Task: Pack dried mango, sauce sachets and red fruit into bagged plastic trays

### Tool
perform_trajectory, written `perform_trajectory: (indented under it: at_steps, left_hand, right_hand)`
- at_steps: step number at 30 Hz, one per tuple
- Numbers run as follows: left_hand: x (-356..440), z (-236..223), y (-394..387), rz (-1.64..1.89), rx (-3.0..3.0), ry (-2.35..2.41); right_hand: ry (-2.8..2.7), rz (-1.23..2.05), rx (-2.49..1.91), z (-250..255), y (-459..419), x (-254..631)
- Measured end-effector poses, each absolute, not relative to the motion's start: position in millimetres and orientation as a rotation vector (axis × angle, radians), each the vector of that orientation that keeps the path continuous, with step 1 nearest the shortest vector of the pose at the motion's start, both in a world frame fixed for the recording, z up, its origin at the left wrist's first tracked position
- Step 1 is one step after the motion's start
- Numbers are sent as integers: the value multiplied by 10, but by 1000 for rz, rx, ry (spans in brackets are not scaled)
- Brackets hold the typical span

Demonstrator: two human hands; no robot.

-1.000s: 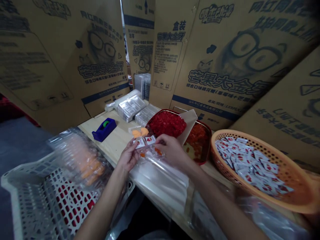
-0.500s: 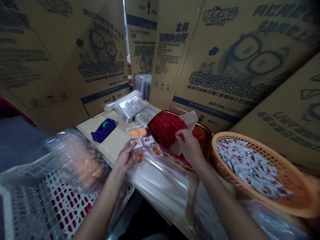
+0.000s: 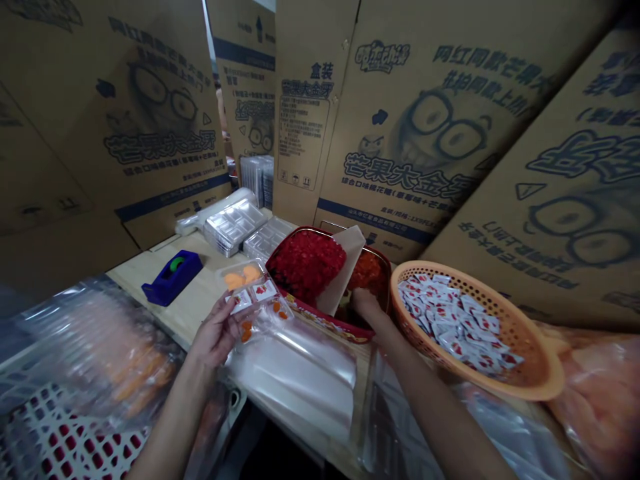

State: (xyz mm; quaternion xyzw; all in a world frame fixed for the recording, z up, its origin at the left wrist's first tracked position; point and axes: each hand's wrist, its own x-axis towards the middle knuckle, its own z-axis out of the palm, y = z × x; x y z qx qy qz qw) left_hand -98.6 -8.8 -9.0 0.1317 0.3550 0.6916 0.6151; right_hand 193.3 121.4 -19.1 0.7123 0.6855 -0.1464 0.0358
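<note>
**Hands at a pale wooden table, walled by cartons printed 芒果大金牙**

The left hand point(image 3: 217, 330), fingers spread and curled up under the edge, holds a clear plastic compartment tray point(image 3: 249, 283) at about 12 o'clock from the wrist. Orange pieces lie in its upper part, and two small white sachets with red print point(image 3: 253, 295) sit below them. Loose orange bits point(image 3: 246, 331) lie just under the tray, against a clear plastic bag point(image 3: 295, 380).

The right hand point(image 3: 365, 305) reaches into a red-rimmed food tray point(image 3: 305, 263), beside its diced orange-red pieces point(image 3: 369, 273); its fingertips are hidden, so any pinch cannot be told. A stiff beige card sheet point(image 3: 345, 267) stands tilted in that tray, dividing it from the dark red dice point(image 3: 300, 263).

At 3 o'clock, a round orange perforated plastic basket point(image 3: 425, 287) holds a heap of the same sachets, its rim just beside the red tray. At 10 o'clock sits a blue tape dispenser point(image 3: 173, 277) on the pale wooden table point(image 3: 200, 287). Stacked clear trays point(image 3: 233, 227) stand near the brown cardboard cartons point(image 3: 415, 127), which also read 盒装.
</note>
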Motion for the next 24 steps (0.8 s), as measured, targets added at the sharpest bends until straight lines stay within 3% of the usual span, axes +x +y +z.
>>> perform_trajectory:
  at_steps: [5, 8, 12, 18, 24]
  left_hand:
    - [-1040, -104, -107, 1595, 320, 818]
    - [-1049, -116, -108, 1600, 315, 820]
    - [-1029, -101, -138, 1600, 298, 831]
    - [-1033, -110, -190, 1596, 283, 847]
    - [-1008, -126, -184, 1589, 291, 817]
  right_hand:
    - [2648, -320, 2192, 29, 1172, 1737]
    - [3145, -491, 1729, 39, 1251, 1332]
    - [3070, -751, 1501, -119, 1405, 797]
    - [3027, -940, 1639, -243, 1418, 647]
    - [2974, -1250, 1855, -57, 1369, 834]
